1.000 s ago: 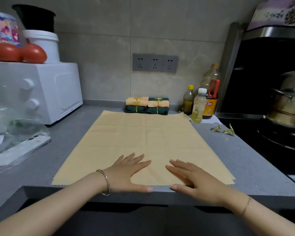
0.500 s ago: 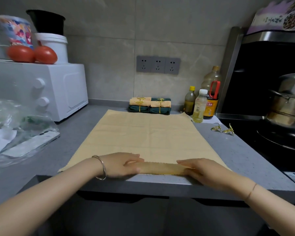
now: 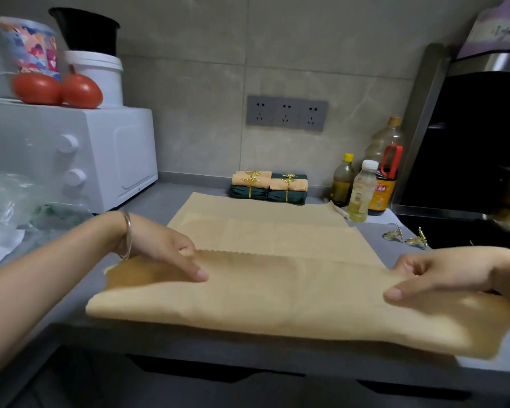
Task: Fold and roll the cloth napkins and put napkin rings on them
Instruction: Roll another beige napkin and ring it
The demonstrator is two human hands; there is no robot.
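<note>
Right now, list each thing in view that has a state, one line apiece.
tan napkin, near edge folded over toward the wall, the rest flat on the counter
left hand, pinches the fold near its left end
right hand, pinches the fold near its right end
finished napkins, rolled, ringed, stacked by the wall
napkin rings, two, loose, unused
white-capped bottle, upright, capped
oven door, shut
wall sockets, nothing plugged in

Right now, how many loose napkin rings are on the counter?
2. Left ring and right ring lie side by side on the counter, right of the tan napkin. Others already bind the rolled napkins by the wall.
</note>
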